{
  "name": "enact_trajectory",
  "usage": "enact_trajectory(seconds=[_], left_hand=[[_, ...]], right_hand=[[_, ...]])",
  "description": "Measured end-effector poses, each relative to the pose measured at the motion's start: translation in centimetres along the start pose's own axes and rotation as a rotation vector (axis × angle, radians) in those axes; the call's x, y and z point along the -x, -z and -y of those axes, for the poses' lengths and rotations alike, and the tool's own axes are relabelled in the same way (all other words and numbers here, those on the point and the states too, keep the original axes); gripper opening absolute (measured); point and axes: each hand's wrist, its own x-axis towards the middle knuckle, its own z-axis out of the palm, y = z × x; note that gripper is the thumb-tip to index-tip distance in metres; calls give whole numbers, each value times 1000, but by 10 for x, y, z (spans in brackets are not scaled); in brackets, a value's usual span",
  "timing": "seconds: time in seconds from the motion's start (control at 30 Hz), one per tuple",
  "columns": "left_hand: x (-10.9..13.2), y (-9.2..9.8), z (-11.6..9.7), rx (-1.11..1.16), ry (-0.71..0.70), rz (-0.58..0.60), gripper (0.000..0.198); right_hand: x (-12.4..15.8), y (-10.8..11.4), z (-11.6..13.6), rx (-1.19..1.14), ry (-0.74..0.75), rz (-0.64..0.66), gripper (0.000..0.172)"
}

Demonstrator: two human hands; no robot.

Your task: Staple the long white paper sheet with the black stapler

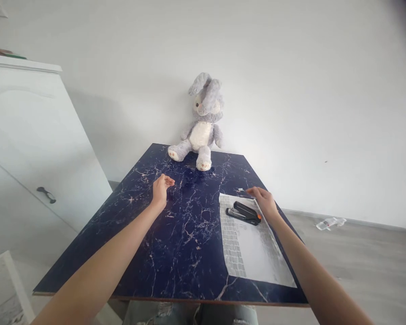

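Observation:
A black stapler (243,213) with an orange tip lies on a printed sheet of paper (253,248) at the right side of the dark blue marbled table (176,243). My right hand (265,201) rests just right of the stapler, fingers stretched flat over the paper's far corner, holding nothing. My left hand (161,189) hovers over the middle of the table with its fingers loosely curled and empty.
A grey and white plush rabbit (201,124) sits against the wall at the table's far edge. A white cabinet (30,144) stands to the left. A clear plastic bottle (329,223) lies on the floor to the right.

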Motion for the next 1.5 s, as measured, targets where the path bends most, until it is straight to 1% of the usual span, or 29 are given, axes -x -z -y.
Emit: enact_trajectory(seconds=[0.07,0.13,0.2,0.23,0.3,0.37,0.43,0.5,0.6,0.67,0.73,0.83,1.0,1.1,1.17,1.23,1.3,1.37,1.5], left_hand=[[-5,6,-9,101,23,25,39],[-9,12,-20,218,95,130,43],[-12,17,-30,301,184,249,47],[-13,20,-34,323,213,283,48],[-16,24,-39,346,222,292,49],[-19,27,-41,378,194,276,50],[-22,30,-42,412,167,264,49],[-24,32,-43,428,156,244,50],[-27,37,-45,431,158,214,52],[-28,39,-46,440,157,211,53],[-29,42,-48,453,151,215,53],[-30,46,-49,475,130,216,52],[-31,56,-56,480,96,165,54],[-34,66,-60,480,102,169,55],[-38,74,-62,470,91,172,56],[-42,82,-63,479,40,149,56],[-44,87,-64,512,-19,118,56],[-45,89,-64,549,-31,105,55],[-44,85,-64,610,24,102,51]], right_hand=[[-18,-4,-7,127,78,64,49],[-30,-13,-14,253,163,157,47],[-35,-22,-22,375,225,248,47],[-36,-27,-25,424,243,287,47],[-37,-36,-30,510,269,342,50],[-37,-43,-33,580,285,364,53],[-36,-50,-30,622,277,358,55],[-35,-60,-22,631,269,356,56],[-31,-84,3,609,258,383,56],[-28,-106,24,597,238,398,56],[-26,-134,48,586,235,412,56],[-24,-183,88,555,274,466,55],[-31,-266,157,499,313,522,55],[-38,-304,190,466,332,560,55],[-42,-321,205,446,343,584,56],[-45,-331,213,430,350,597,56],[-48,-334,214,427,352,600,56],[-50,-331,210,441,351,603,57],[-55,-312,194,515,353,618,59]])
